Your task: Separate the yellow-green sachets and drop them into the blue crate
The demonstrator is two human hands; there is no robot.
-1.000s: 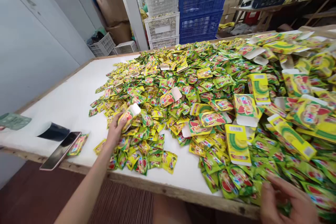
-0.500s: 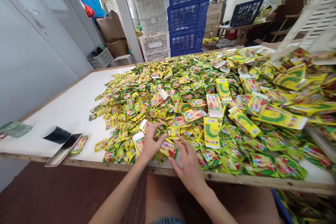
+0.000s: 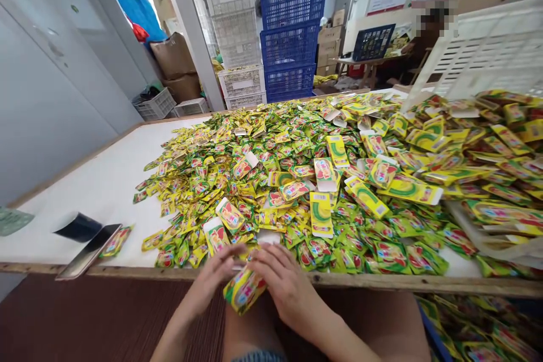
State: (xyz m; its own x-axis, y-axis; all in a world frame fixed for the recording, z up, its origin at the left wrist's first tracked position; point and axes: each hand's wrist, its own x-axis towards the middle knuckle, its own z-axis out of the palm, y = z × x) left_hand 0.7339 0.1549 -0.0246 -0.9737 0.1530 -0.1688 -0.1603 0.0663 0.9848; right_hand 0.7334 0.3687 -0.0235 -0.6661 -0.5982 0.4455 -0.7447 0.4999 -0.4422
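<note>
A small yellow-and-green printed packet [image 3: 245, 291] is held tilted between my hands, just over the table's front edge and above my lap. My right hand [image 3: 286, 280] has its fingers bent over the packet's upper right side. On the other side, my left hand [image 3: 207, 283] curls its fingers and thumb at the upper left of the packet; its fingertips are slightly blurred. The packet's top end is partly hidden by the fingers. Just beyond my left hand lie two small printed boxes, one box [image 3: 216, 236] nearer and another box [image 3: 230, 214] behind it, on a heap of small packets [image 3: 203, 172].
A white crate [image 3: 479, 62] lies tipped at the right, with flat boxes spilling out. A phone [image 3: 89, 251] and a dark curved object [image 3: 77, 227] rest at left on the white tabletop [image 3: 97, 172]. Blue crates [image 3: 291, 48] are stacked behind. Another person [image 3: 424, 45] sits far back right.
Both hands have come closer together and nearer my body. The packet between them has been lifted off the table past its front edge. The view has shifted slightly.
</note>
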